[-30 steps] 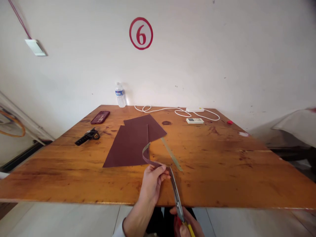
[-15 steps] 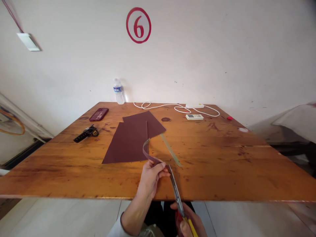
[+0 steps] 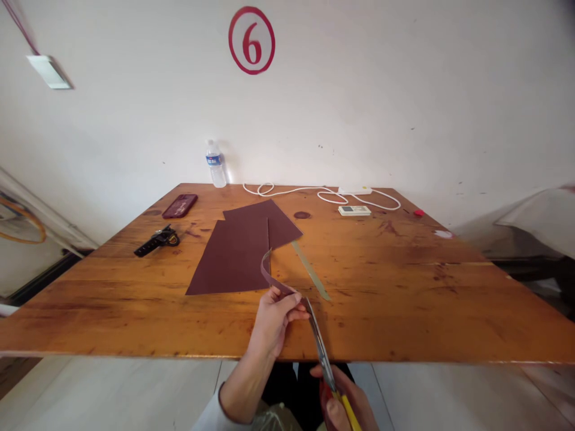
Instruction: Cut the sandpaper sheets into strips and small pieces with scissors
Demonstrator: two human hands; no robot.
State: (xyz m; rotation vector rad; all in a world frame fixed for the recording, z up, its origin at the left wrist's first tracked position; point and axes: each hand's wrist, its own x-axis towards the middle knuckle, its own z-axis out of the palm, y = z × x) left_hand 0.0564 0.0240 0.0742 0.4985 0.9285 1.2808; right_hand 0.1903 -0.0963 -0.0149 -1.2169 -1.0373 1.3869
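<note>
The left hand (image 3: 275, 317) pinches the near end of a narrow dark-red strip (image 3: 272, 279) between thumb and fingertips, just past the near edge of the table (image 3: 404, 287). The right hand (image 3: 344, 402), low at the bottom of the view, is closed around the red-and-yellow handles of a pair of scissors (image 3: 318, 341), whose blades run up and slightly left to meet the strip right beside the left thumb. How far the blades are parted is hard to judge — they look nearly closed.

The main risk is that closeness: the tips sit almost touching the left fingertips, so a bite taken too far forward could nick a finger. The strip is also thin and curls freely, so it could twist between the blades and fold instead of cutting, or the cut could wander off line. A loose pinch would let the strip slip out.

The strip's long axis runs away from the person, from the pinched end up and back toward the sheets (image 3: 238, 251) of the same dark-red material lying flat mid-table; it arcs above the wood, its far end curling over near the sheets' right edge. Just right of it lies a ruler (image 3: 311, 271), angled the same general way. Farther out are a phone (image 3: 179, 205), a black tool (image 3: 157, 240), a water bottle (image 3: 216, 164), a white cable (image 3: 314, 193) and a small remote (image 3: 354, 210).
</note>
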